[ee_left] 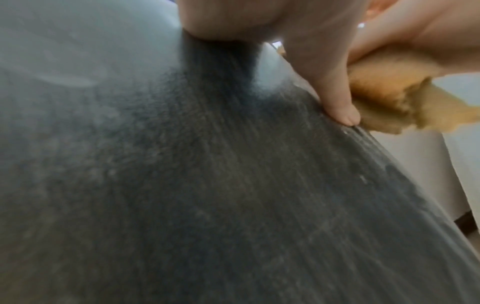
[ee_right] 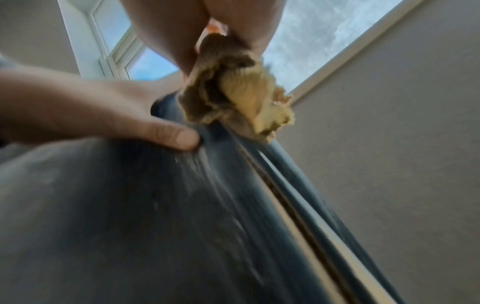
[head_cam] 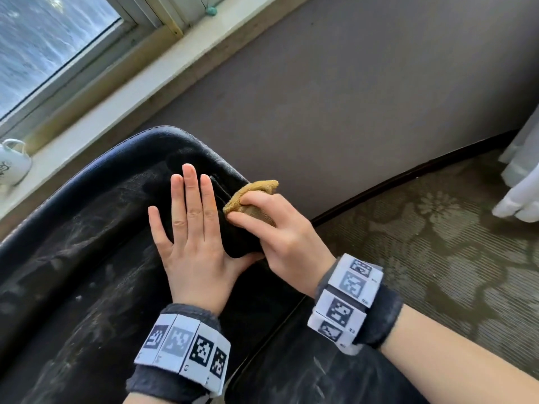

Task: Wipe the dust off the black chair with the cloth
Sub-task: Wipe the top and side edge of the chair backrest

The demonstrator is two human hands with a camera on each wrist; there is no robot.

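The black chair [head_cam: 87, 228] fills the lower left of the head view, its surface streaked with grey dust. My left hand [head_cam: 201, 220] lies flat on it with the fingers straight and together. My right hand [head_cam: 250, 212] grips a bunched mustard-yellow cloth [head_cam: 253, 191] against the chair's right edge, just right of the left fingers. In the left wrist view the dusty chair surface [ee_left: 207, 185] fills the frame, with the cloth [ee_left: 389, 98] at the upper right. The right wrist view shows the cloth [ee_right: 233, 98] hanging from my fingers onto the chair's edge seam [ee_right: 285, 195], with the left hand [ee_right: 91, 115] beside it.
A white windowsill [head_cam: 116, 112] runs behind the chair, with a white mug [head_cam: 13, 163] at its left end. Above it is the window [head_cam: 43, 39]. A grey wall [head_cam: 350, 83] stands right of the chair, patterned carpet [head_cam: 437, 243] lies below, and a white curtain [head_cam: 522, 176] hangs at the far right.
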